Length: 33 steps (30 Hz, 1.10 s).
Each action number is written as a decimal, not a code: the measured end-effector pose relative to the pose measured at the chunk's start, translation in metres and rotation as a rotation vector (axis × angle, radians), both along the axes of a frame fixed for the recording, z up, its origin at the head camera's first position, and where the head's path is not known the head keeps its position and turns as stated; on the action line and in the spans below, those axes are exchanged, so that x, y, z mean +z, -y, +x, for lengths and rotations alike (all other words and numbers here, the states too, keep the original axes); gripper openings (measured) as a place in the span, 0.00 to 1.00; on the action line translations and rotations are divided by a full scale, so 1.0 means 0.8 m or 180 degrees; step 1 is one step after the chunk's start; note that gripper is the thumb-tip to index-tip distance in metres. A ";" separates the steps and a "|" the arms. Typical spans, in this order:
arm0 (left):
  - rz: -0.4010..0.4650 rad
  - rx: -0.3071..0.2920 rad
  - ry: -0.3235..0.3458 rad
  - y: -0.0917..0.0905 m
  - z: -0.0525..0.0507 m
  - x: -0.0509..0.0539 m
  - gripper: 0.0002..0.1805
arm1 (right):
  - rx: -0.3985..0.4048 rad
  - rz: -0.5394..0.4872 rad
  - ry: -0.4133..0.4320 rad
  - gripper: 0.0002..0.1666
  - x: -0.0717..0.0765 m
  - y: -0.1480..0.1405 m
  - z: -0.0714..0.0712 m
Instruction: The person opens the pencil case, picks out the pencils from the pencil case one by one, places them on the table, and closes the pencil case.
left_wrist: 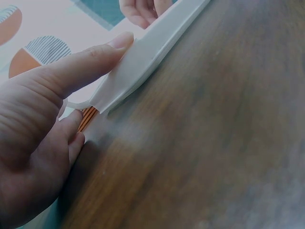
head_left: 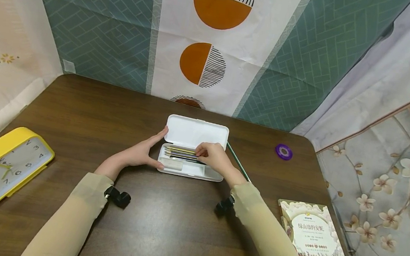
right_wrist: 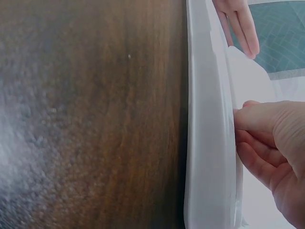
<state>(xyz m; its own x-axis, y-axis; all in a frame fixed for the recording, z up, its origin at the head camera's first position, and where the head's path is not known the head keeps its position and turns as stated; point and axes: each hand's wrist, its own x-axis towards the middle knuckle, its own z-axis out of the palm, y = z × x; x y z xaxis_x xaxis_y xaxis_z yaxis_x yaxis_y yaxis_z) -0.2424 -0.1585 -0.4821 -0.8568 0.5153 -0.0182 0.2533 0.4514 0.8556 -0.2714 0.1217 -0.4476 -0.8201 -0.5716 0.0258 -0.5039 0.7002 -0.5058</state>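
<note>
A dark wooden counter (head_left: 162, 225) carries a yellow clock (head_left: 4, 167) at the left and an illustrated book (head_left: 317, 248) at the right. Between them, farther back, lies a white pencil case (head_left: 191, 176), its lid (head_left: 197, 131) laid open. The left hand (head_left: 144, 150) spans the case's left end, thumb and fingers spread apart. The right hand (head_left: 216, 159) reaches into the case, fingers drawn together at the right ends of the pencils (head_left: 179, 152); I cannot tell whether they pinch one. A green rod (head_left: 238, 161) slants just beside the case. A purple ring (head_left: 279, 149) lies well apart, right of it.
</note>
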 end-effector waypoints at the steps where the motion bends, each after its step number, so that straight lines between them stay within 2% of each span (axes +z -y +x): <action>1: -0.0002 0.0004 0.0000 0.000 0.000 0.000 0.69 | 0.0002 0.0001 -0.0002 0.07 0.000 0.000 0.000; 7: -0.0007 -0.0008 -0.0014 0.000 0.000 -0.001 0.69 | -0.0023 0.0001 0.0010 0.07 0.001 0.000 0.001; 11: 0.0017 -0.0024 -0.0021 0.000 0.000 -0.001 0.69 | -0.0043 -0.0023 -0.0085 0.07 0.006 -0.002 0.003; 19: 0.0012 -0.0025 -0.0014 0.000 0.000 0.000 0.69 | -0.0205 -0.0133 -0.0357 0.09 0.030 -0.014 0.004; 24: 0.0002 -0.0005 -0.0025 0.001 0.000 -0.001 0.69 | -0.0315 -0.0382 -0.0495 0.09 0.045 -0.026 0.003; 33: 0.0046 -0.0033 -0.0059 0.001 -0.001 -0.001 0.69 | -0.0718 -0.0832 -0.1100 0.10 0.060 -0.061 -0.004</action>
